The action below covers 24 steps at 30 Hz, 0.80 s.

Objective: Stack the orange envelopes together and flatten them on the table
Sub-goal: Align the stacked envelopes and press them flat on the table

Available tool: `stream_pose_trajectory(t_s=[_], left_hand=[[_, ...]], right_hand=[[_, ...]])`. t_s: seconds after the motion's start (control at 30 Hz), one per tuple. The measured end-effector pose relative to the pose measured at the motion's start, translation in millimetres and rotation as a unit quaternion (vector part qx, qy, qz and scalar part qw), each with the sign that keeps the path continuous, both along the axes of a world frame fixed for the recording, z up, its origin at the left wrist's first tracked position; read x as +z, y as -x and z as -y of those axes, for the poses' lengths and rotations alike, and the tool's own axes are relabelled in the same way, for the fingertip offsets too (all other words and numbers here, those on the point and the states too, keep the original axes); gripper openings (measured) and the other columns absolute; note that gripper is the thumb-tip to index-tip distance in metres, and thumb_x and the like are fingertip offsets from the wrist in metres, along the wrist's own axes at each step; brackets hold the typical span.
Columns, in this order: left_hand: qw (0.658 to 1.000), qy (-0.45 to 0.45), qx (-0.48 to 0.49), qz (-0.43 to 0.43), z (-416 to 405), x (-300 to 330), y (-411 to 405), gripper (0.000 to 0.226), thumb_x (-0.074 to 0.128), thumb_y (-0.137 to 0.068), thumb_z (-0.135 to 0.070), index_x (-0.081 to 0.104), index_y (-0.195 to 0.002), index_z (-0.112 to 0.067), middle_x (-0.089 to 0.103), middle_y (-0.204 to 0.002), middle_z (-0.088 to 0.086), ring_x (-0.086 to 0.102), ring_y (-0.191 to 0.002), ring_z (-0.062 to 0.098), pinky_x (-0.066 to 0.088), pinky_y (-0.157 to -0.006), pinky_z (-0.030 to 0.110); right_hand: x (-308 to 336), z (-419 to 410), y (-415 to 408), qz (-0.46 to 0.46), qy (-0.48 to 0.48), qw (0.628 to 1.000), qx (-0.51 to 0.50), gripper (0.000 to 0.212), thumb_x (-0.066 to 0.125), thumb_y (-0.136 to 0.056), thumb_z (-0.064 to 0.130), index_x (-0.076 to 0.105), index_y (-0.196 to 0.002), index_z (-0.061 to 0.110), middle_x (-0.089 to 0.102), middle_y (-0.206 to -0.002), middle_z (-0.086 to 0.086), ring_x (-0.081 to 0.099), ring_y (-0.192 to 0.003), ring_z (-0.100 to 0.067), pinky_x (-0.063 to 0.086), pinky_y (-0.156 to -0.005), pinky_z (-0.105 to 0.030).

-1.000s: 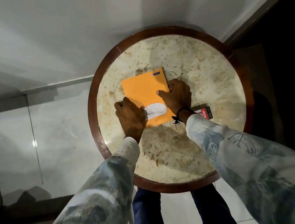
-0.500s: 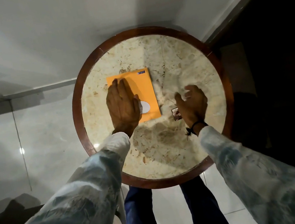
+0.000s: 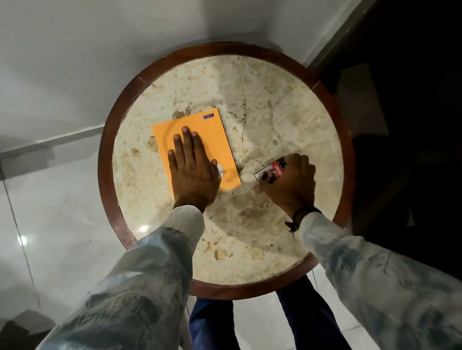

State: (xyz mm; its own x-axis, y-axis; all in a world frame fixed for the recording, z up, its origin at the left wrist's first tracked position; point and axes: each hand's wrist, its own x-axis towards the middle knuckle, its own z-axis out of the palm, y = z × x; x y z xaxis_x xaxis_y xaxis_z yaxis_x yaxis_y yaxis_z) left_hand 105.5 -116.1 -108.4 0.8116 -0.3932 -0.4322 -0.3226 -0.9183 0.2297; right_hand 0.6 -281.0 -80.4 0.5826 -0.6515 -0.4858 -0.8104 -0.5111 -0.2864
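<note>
Round marble table [image 3: 273, 103], wood rim. Orange envelopes [image 3: 212, 136] lie flat left of centre. Left hand [image 3: 193, 171] palm-down on them, fingers straight and together, pressing the lower half. Right hand [image 3: 290, 181] just right of envelopes, fingers curled around a small red-and-white box [image 3: 269, 171].

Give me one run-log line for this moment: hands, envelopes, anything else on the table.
left hand: flat, pressing orange envelopes | right hand: gripping small red box beside them | envelopes: flat on round table | stack count: cannot tell
</note>
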Motion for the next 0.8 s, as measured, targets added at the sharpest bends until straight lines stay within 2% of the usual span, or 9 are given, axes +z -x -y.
stream_pose_trajectory(t_s=[0.13, 0.27, 0.33, 0.43, 0.5, 0.57, 0.67, 0.73, 0.8], left_hand=[[1.0, -0.004, 0.0, 0.011, 0, -3, 1, 0.071, 0.03, -0.107, -0.038, 0.004, -0.161, -0.001, -0.003, -0.172, 0.02, -0.001, -0.16, 0.039, 0.011, -0.13, 0.055], [1.0, 0.0, -0.002, 0.013, -1, -3, 2, 0.071, 0.032, -0.107, -0.038, 0.006, -0.161, -0.001, -0.002, -0.172, 0.02, 0.0, -0.16, 0.039, 0.011, -0.131, 0.056], [1.0, 0.004, 0.0, 0.015, -1, -5, 2, 0.071, 0.032, -0.106, -0.038, 0.006, -0.161, -0.001, -0.002, -0.172, 0.02, 0.0, -0.16, 0.039, 0.011, -0.13, 0.056], [1.0, 0.0, -0.002, 0.017, -1, -6, 3, 0.071, 0.032, -0.106, -0.038, 0.006, -0.161, -0.001, -0.002, -0.172, 0.021, 0.0, -0.16, 0.04, 0.012, -0.13, 0.056], [1.0, -0.001, -0.002, 0.017, -2, -7, 3, 0.072, 0.033, -0.106, -0.039, 0.006, -0.161, -0.001, -0.001, -0.171, 0.021, 0.0, -0.16, 0.04, 0.012, -0.13, 0.057], [1.0, -0.002, -0.005, 0.02, -2, -9, 3, 0.072, 0.032, -0.106, -0.039, 0.007, -0.161, 0.0, 0.0, -0.171, 0.022, 0.001, -0.159, 0.041, 0.012, -0.13, 0.057], [1.0, -0.005, -0.008, 0.025, -3, -11, 4, 0.071, 0.031, -0.106, -0.039, 0.008, -0.161, 0.0, 0.001, -0.171, 0.023, 0.002, -0.159, 0.042, 0.013, -0.13, 0.057], [1.0, -0.002, -0.007, 0.028, -3, -12, 4, 0.072, 0.032, -0.106, -0.039, 0.009, -0.161, 0.0, 0.002, -0.171, 0.023, 0.003, -0.159, 0.042, 0.014, -0.13, 0.057], [1.0, -0.001, -0.006, 0.027, -3, -12, 3, 0.071, 0.032, -0.106, -0.039, 0.009, -0.161, 0.0, 0.002, -0.171, 0.023, 0.003, -0.159, 0.041, 0.014, -0.13, 0.057]], right_hand=[[-1, 20, -23, 0.034, 0.0, 0.984, 0.175, 0.064, 0.076, -0.077, 0.014, 0.053, -0.137, 0.007, 0.051, -0.141, -0.015, 0.047, -0.129, -0.038, 0.05, -0.1, -0.054], [0, 34, -44, 0.003, 0.044, 0.933, 0.358, 0.07, 0.071, -0.079, 0.004, 0.049, -0.145, 0.015, 0.048, -0.152, -0.005, 0.043, -0.141, -0.031, 0.038, -0.111, -0.056], [0, 41, -49, 0.008, 0.044, 0.93, 0.366, 0.062, 0.07, -0.081, 0.006, 0.054, -0.14, 0.014, 0.053, -0.146, -0.008, 0.049, -0.134, -0.034, 0.046, -0.102, -0.054], [-1, 50, -48, 0.03, 0.057, 0.969, 0.24, 0.044, 0.071, -0.083, 0.026, 0.062, -0.12, 0.004, 0.065, -0.122, -0.019, 0.06, -0.114, -0.04, 0.054, -0.09, -0.047], [-1, 57, -44, 0.009, 0.067, 0.989, 0.131, 0.054, 0.068, -0.085, 0.04, 0.058, -0.119, 0.0, 0.069, -0.112, -0.024, 0.065, -0.106, -0.043, 0.055, -0.086, -0.045], [1, 62, -37, 0.01, 0.084, 0.992, 0.089, 0.055, 0.066, -0.087, 0.04, 0.054, -0.123, 0.0, 0.071, -0.108, -0.025, 0.068, -0.099, -0.045, 0.055, -0.08, -0.044], [5, 59, -26, 0.066, 0.116, 0.97, 0.201, 0.044, 0.066, -0.082, 0.027, 0.057, -0.122, 0.011, 0.07, -0.113, -0.014, 0.066, -0.101, -0.038, 0.054, -0.077, -0.043], [6, 51, -20, 0.066, 0.11, 0.94, 0.315, 0.054, 0.071, -0.076, 0.024, 0.058, -0.127, 0.014, 0.065, -0.123, -0.011, 0.062, -0.11, -0.034, 0.053, -0.084, -0.045], [4, 45, -18, 0.05, 0.076, 0.938, 0.335, 0.062, 0.077, -0.076, 0.027, 0.056, -0.133, 0.013, 0.061, -0.13, -0.012, 0.059, -0.117, -0.033, 0.054, -0.09, -0.049]])
